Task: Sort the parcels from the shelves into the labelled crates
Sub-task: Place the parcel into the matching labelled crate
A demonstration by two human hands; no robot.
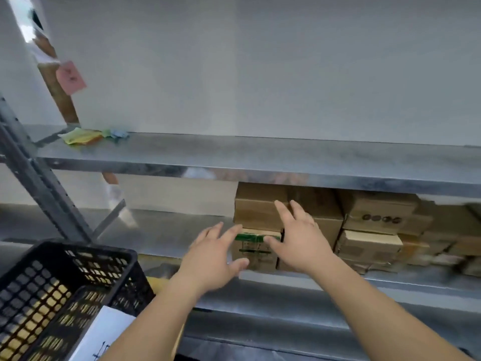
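Nearest, at lower left, a black perforated plastic crate (65,287) sits with a white paper sheet (104,332) against its front, probably its label, though the print is too blurred to read; it stands close to the shelves, seemingly so a parcel needs only a short carry. Beyond it both bare forearms reach toward the lower grey metal shelf (299,278). The left hand (216,259) is spread and holds nothing, fingertips just beside the left face of a small brown cardboard parcel with green tape (256,250). The right hand (302,241), fingers also straight, lies against the plain cardboard box (256,207) stacked above, likely steadying it so the taped parcel can be taken. More cardboard boxes (377,230) crowd to the right. Farthest, coloured paper slips (83,136) lie on the upper metal shelf (260,152).
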